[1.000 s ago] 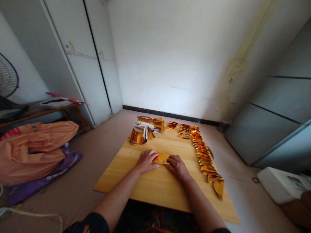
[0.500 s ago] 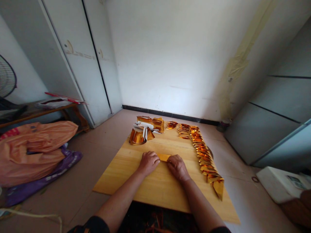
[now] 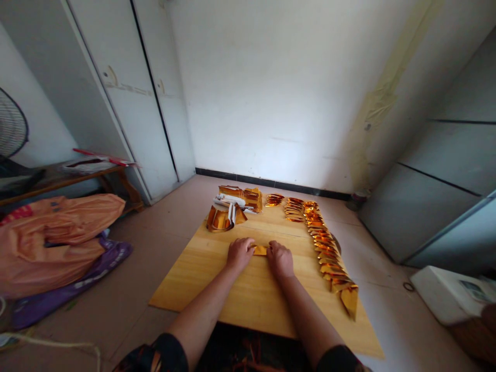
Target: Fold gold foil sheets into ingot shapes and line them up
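Hands pressing a fold: left hand point(image 3: 240, 253) and right hand point(image 3: 280, 258) both pinch the small gold foil sheet point(image 3: 260, 250) flat on the wooden board point(image 3: 201, 279), mid-crease by my read, next needing a firm press along the edge.

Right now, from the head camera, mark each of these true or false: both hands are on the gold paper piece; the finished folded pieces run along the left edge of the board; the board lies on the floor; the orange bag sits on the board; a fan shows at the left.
1. Both the left hand and the right hand press on the gold paper piece. True.
2. The folded gold pieces run along the board's left edge. False: they line the right side.
3. The wooden board lies on the floor. True.
4. The orange bag sits on the board. False: it lies on the floor, left of it.
5. A fan shows at the far left. True.
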Tool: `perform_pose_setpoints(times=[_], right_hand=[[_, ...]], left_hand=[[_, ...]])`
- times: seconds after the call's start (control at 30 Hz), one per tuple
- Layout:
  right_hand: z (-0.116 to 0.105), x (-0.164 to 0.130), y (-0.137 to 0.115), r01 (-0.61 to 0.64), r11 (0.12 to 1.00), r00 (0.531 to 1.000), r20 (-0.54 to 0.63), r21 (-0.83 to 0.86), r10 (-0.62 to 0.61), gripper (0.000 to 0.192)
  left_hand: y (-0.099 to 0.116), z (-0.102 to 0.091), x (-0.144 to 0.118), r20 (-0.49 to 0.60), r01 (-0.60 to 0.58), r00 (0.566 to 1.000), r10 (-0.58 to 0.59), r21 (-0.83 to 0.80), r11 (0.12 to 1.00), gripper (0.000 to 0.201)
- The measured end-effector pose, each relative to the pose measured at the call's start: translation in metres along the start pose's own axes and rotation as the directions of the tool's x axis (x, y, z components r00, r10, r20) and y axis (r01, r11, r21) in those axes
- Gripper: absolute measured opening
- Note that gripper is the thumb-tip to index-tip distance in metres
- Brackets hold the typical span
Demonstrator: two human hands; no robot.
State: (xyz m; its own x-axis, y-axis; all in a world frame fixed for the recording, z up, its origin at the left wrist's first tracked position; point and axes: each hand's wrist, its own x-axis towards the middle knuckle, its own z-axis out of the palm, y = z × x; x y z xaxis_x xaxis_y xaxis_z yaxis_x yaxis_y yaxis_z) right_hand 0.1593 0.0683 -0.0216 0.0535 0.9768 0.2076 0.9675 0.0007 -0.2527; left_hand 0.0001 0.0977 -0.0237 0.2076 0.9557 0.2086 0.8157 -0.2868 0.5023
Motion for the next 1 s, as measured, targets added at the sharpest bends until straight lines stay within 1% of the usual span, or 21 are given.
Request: perform_pose_setpoints(times=[0.1,0.17,0.27,0.4,0.53,0.63,0.73,0.8,0.87,0.93,1.0], right_hand=[[0.003,0.0,-0.001,0.024,0.995,1.0,-0.002,-0.095,-0.024,0.017],[0.004,0.0,0.0,0.039,0.991,0.999,-0.008,-0.127,-0.04,0.015],[0.004,0.001,0.0,0.048,0.989,0.999,0.0,-0.137,-0.049,0.012],[0.003,0.001,-0.001,0.048,0.989,0.999,0.009,-0.14,-0.047,0.011],[0.002,0.0,-0.001,0.018,0.989,1.0,-0.003,-0.148,-0.018,0.011],[0.001,-0.001,-0.001,0.001,0.99,0.999,-0.039,-0.138,-0.007,0.012],[0.0,-0.001,-0.002,0.075,0.99,0.996,-0.04,-0.116,-0.081,0.011],[-0.001,0.0,-0.002,0.114,0.989,0.993,-0.012,-0.089,-0.116,0.013],[-0.002,0.001,-0.003,0.088,0.995,0.996,0.026,-0.05,-0.087,0.017],[-0.003,0.003,-0.004,0.03,0.999,0.997,0.065,-0.016,-0.029,0.018],[-0.005,0.003,-0.005,-0.01,1.0,0.996,0.094,0.0,0.01,0.017]], left_hand=[[0.004,-0.001,0.0,0.022,0.038,0.999,-0.04,0.066,0.997,0.029],[0.007,-0.001,0.0,0.035,0.041,0.998,-0.045,0.105,0.994,0.03],[0.009,-0.001,0.0,0.047,0.018,0.999,-0.025,0.141,0.99,0.03],[0.008,0.0,0.001,0.053,0.016,0.998,-0.025,0.157,0.987,0.03],[0.009,-0.001,-0.001,0.059,0.019,0.998,-0.029,0.161,0.987,0.031],[0.011,-0.004,-0.004,0.035,-0.014,0.999,0.007,0.186,0.982,0.028],[0.015,-0.007,-0.006,0.029,-0.085,0.996,0.08,0.221,0.972,0.017],[0.016,-0.008,-0.006,0.064,-0.137,0.99,0.125,0.236,0.962,0.02],[0.015,-0.007,-0.005,0.108,-0.165,0.984,0.143,0.228,0.96,0.023],[0.012,-0.005,-0.003,0.138,-0.154,0.982,0.127,0.207,0.966,0.023],[0.01,-0.004,-0.002,0.14,-0.133,0.984,0.108,0.186,0.973,0.021]])
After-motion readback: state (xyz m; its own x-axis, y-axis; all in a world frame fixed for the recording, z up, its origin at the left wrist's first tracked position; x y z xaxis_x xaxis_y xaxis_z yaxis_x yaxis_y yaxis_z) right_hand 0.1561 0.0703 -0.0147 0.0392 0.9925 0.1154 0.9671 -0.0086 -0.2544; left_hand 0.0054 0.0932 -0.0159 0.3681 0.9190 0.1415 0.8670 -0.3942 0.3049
